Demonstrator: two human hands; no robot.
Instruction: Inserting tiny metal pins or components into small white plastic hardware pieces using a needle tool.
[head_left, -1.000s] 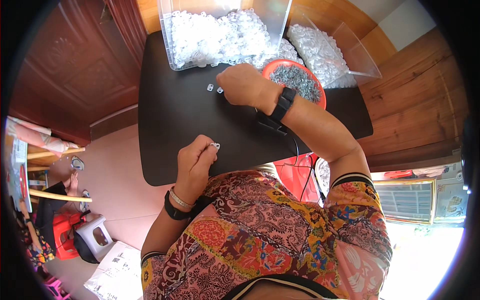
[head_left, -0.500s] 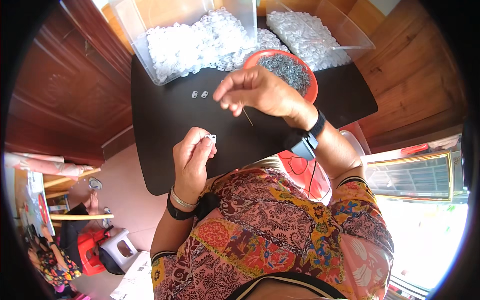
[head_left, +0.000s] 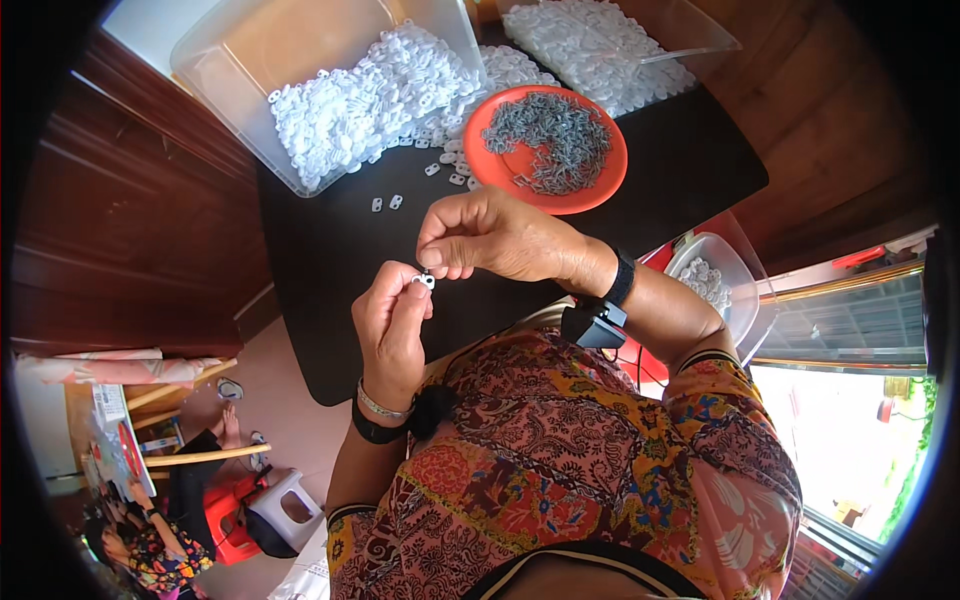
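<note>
Small white piece point(head_left: 425, 281) with two holes, held just above the near-middle part of a dark table point(head_left: 330, 290). Left hand point(head_left: 388, 318) has it, thumb and forefinger closed narrow on it, holes facing up. Right hand point(head_left: 488, 238) meets it from the far right side: thumb and forefinger pinched together on a small dark bit point(head_left: 428, 270) right at the white piece. Too small for me to say what kind of bit, or whether it sits in a hole.

Left wrist: pale bracelet point(head_left: 385, 405) and a dark band. Right wrist: black strap point(head_left: 622, 280) with a boxy device point(head_left: 594, 325) hanging on its near side.

Two loose white pieces point(head_left: 387, 203) lie side by side on the table, far and a little left of the hands. Far right of them, an orange plate point(head_left: 478, 150) bearing a tangle of small grey metal parts point(head_left: 575, 140). Beyond, at far left, a clear box point(head_left: 230, 95) with a heap of white pieces point(head_left: 370, 100) spilling out; a second clear container point(head_left: 700, 30) at far right, likewise loaded.

Right of the person, lower than the tabletop, a clear tub point(head_left: 742, 318) with more white pieces in it. Off to the near left, another person point(head_left: 160, 550) by a red stool point(head_left: 228, 525) and a pale stool point(head_left: 292, 508).
</note>
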